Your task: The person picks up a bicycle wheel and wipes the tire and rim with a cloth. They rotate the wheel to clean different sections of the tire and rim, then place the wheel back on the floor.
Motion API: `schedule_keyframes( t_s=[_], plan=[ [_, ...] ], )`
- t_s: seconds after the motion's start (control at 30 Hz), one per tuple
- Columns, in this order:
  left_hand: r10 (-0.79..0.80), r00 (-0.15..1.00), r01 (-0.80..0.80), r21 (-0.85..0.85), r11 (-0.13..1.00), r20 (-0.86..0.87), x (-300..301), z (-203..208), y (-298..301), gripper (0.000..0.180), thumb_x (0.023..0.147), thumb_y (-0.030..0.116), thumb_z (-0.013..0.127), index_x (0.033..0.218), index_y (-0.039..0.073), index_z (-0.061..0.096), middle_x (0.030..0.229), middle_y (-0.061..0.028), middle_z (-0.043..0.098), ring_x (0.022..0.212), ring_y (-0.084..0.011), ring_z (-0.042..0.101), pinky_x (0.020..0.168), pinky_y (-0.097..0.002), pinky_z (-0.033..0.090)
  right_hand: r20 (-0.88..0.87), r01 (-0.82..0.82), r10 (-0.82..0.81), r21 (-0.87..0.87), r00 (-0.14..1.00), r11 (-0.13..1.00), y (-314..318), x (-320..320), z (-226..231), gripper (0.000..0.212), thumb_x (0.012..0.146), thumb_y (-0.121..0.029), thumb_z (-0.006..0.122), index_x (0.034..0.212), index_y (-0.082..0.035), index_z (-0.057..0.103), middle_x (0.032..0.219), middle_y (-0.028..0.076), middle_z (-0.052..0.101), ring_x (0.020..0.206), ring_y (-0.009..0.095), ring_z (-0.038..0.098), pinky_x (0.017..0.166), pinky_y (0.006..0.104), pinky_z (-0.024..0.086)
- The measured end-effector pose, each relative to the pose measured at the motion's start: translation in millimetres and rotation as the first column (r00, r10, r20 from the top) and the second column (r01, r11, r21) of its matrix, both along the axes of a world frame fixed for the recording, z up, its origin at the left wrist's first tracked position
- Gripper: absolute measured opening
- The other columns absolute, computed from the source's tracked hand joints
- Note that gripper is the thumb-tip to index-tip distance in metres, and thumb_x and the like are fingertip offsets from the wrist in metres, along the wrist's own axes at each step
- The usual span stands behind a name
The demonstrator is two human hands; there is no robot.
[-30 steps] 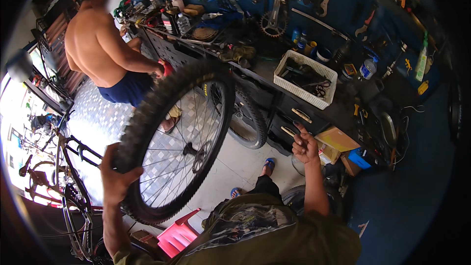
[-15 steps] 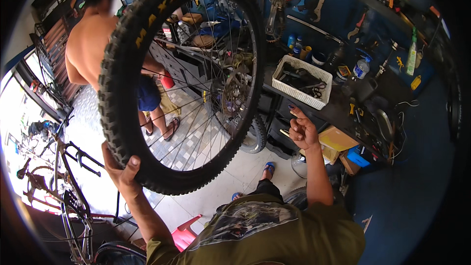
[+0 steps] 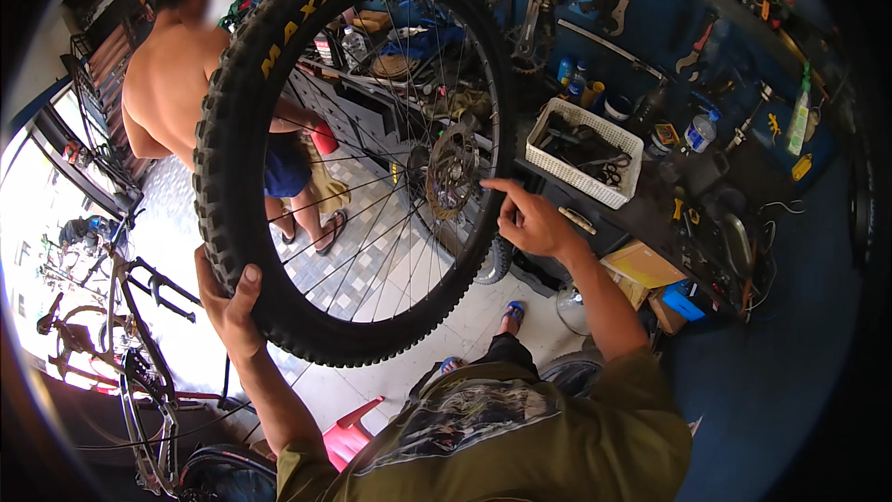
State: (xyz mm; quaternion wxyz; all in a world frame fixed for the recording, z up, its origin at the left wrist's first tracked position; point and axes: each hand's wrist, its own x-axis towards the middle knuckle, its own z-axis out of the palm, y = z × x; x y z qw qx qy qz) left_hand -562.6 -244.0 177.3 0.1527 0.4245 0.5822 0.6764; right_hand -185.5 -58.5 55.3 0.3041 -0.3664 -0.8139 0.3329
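A bicycle wheel with a knobby black tyre (image 3: 229, 158) is held up, tilted, in front of me. My left hand (image 3: 232, 311) grips the tyre at its lower left, thumb on the near side and fingers behind. My right hand (image 3: 537, 221) is at the wheel's right side with the index finger stretched toward the rim and the other fingers curled; nothing shows in it. The fingertip overlaps the tyre's inner edge, but I cannot tell whether it touches. A disc brake rotor (image 3: 453, 172) shows at the hub, beyond the thin spokes.
A white basket of tools (image 3: 583, 153) stands on the dark workbench (image 3: 664, 223) at right, near a water bottle (image 3: 701, 130). Another person (image 3: 167, 84) stands at far left, back turned. A bicycle frame (image 3: 139, 353) is at left, a pink stool (image 3: 348, 437) below.
My right hand has moved left from beside the basket to the wheel's edge, its index finger now extended. My left hand keeps its hold, and the wheel sits slightly farther right in view.
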Motion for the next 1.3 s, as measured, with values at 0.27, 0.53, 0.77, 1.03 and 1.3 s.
schedule_keyframes(
  t_s=[0.27,0.53,0.77,1.03,1.3],
  plan=[
    [-0.014,1.000,0.015,0.015,1.000,-0.009,9.7,7.4,3.2,0.063,0.078,0.029,0.084,0.126,-0.001,0.056,0.107,-0.0092,0.064,0.095,-0.0186,0.059,0.090,-0.0310,0.046,0.388,-0.072,-0.016,0.212,0.922,0.974,40.3,-15.0,19.8,0.074,0.084,-0.011,0.061,0.155,-0.026,0.044,0.105,0.017,0.070,0.086,0.039,0.072,0.079,0.0527,0.057],
    [-0.024,0.999,0.025,0.033,0.999,-0.021,14.2,7.1,0.5,0.064,0.079,0.030,0.084,0.126,-0.001,0.055,0.106,-0.0096,0.064,0.095,-0.0179,0.059,0.091,-0.0310,0.046,0.553,-0.129,-0.151,0.434,0.820,0.891,42.8,-15.9,22.8,0.072,0.086,-0.015,0.065,0.154,-0.028,0.046,0.112,0.015,0.071,0.075,0.034,0.073,0.067,0.0509,0.060],
    [-0.035,0.999,0.035,0.034,0.999,-0.021,18.9,8.8,-3.7,0.063,0.078,0.030,0.085,0.124,-0.002,0.055,0.104,-0.0090,0.064,0.094,-0.0172,0.059,0.090,-0.0306,0.046,0.382,0.026,-0.126,0.257,0.916,0.966,26.2,-33.5,4.1,0.063,0.089,-0.013,0.065,0.149,-0.025,0.050,0.089,0.012,0.068,0.066,0.029,0.070,0.058,0.0427,0.055],
    [-0.064,0.998,0.065,0.025,0.998,-0.017,19.7,6.4,-8.6,0.064,0.077,0.029,0.086,0.124,-0.002,0.055,0.103,-0.0095,0.065,0.093,-0.0176,0.060,0.089,-0.0309,0.047,-0.793,-0.719,-0.415,-0.594,0.446,0.361,28.0,-8.7,-26.8,0.044,0.101,-0.010,0.052,0.144,-0.014,0.053,0.088,0.004,0.060,0.051,0.007,0.046,0.045,0.0234,0.034],
    [-0.094,0.996,0.094,0.004,0.996,-0.010,17.4,8.6,-8.5,0.074,0.077,0.027,0.086,0.135,-0.004,0.052,0.113,-0.0121,0.066,0.100,-0.0210,0.063,0.095,-0.0324,0.048,0.213,0.078,-0.174,0.394,0.961,0.916,12.9,-15.7,-6.6,0.066,0.088,-0.013,0.067,0.151,-0.025,0.050,0.096,0.014,0.065,0.075,0.034,0.071,0.062,0.0479,0.058]
  ],
)
